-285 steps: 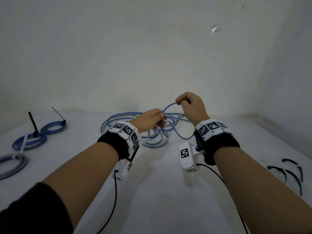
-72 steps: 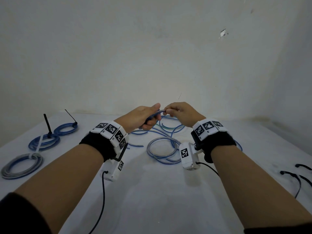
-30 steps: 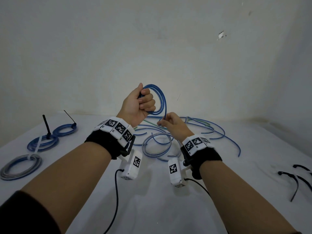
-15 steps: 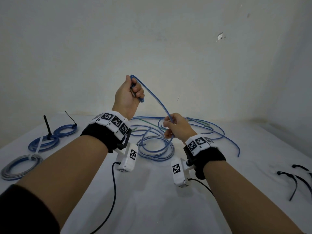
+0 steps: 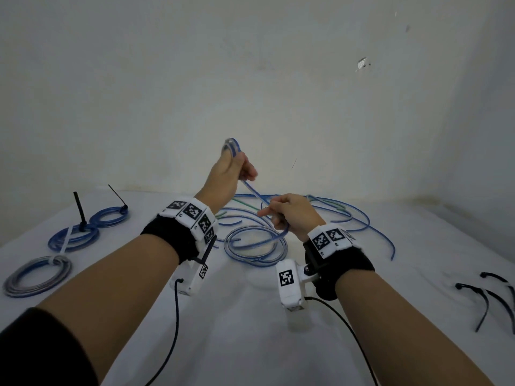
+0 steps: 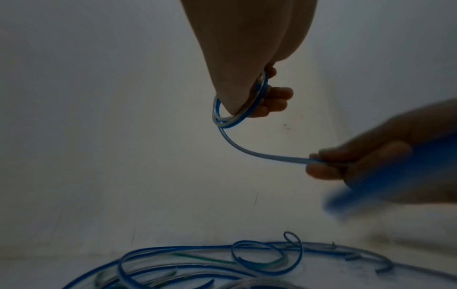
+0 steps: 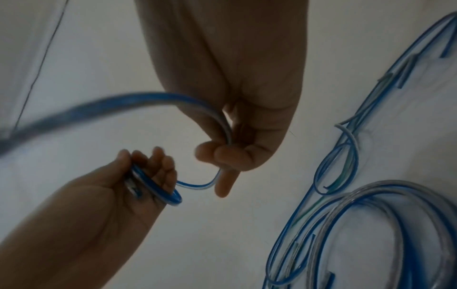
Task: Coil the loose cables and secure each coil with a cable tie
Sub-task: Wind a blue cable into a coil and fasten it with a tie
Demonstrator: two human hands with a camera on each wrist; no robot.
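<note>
Head view: three tied coils (image 5: pixel 73 237), three loose ties (image 5: pixel 486 298)

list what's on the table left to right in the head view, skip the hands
grey coil → blue coil with a white tie → blue coil with a black tie → loose cables → spare black ties
</note>
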